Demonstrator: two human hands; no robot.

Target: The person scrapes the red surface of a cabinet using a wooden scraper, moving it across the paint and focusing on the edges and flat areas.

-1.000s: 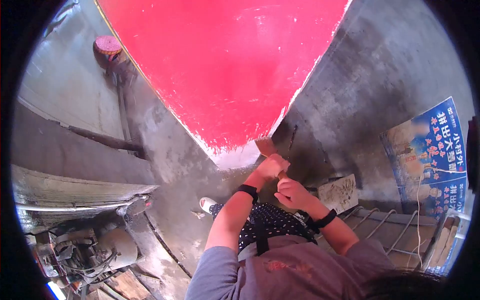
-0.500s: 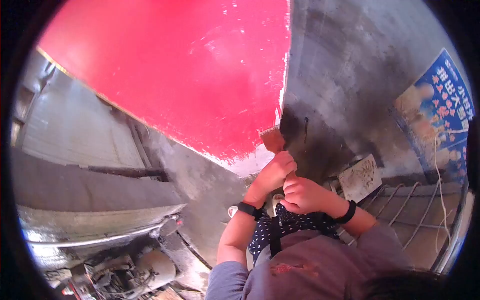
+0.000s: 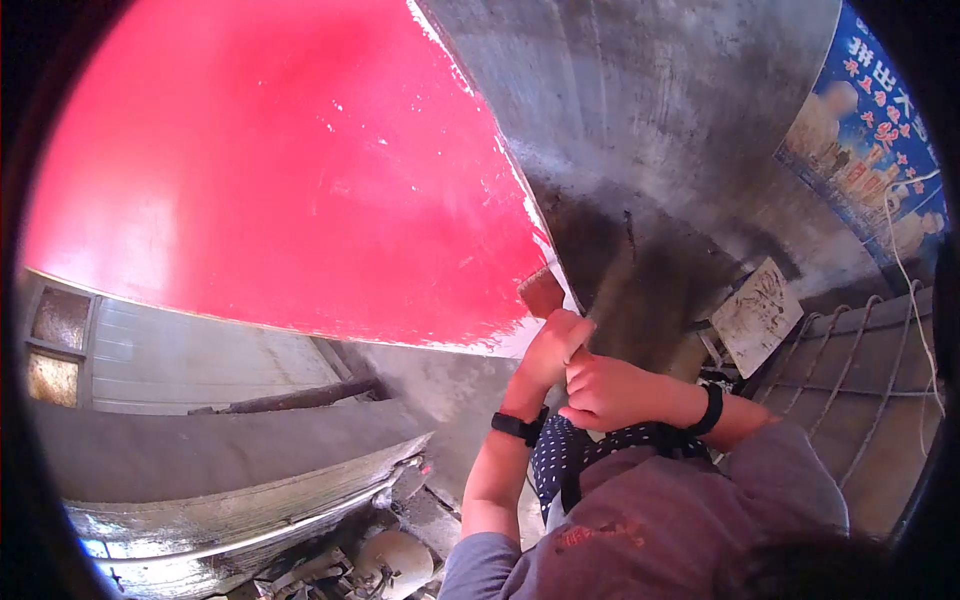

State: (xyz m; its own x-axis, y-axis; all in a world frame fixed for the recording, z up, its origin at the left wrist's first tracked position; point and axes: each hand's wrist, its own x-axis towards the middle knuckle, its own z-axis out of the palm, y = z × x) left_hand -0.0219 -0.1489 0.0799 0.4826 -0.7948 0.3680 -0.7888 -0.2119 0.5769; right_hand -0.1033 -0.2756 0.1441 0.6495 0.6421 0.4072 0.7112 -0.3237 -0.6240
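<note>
Both my hands grip the wooden handle of a paintbrush (image 3: 543, 292). My left hand (image 3: 555, 345) is the upper one, just under the brush head, and my right hand (image 3: 600, 392) holds the handle below it. The brush head rests against the lower edge of a big red painted panel (image 3: 290, 190), where a thin white strip (image 3: 528, 338) of unpainted surface shows. A black band sits on each wrist.
A grey concrete wall (image 3: 650, 130) rises right of the panel, with a blue poster (image 3: 865, 130) on it. A white board (image 3: 757, 315) leans below, beside a metal wire rack (image 3: 850, 380). Machinery (image 3: 390, 560) and a grey ledge (image 3: 220, 450) lie at lower left.
The view has swung so the red panel now fills the upper left. My hands and brush stay at the panel's lower edge, and less white strip shows than before.
</note>
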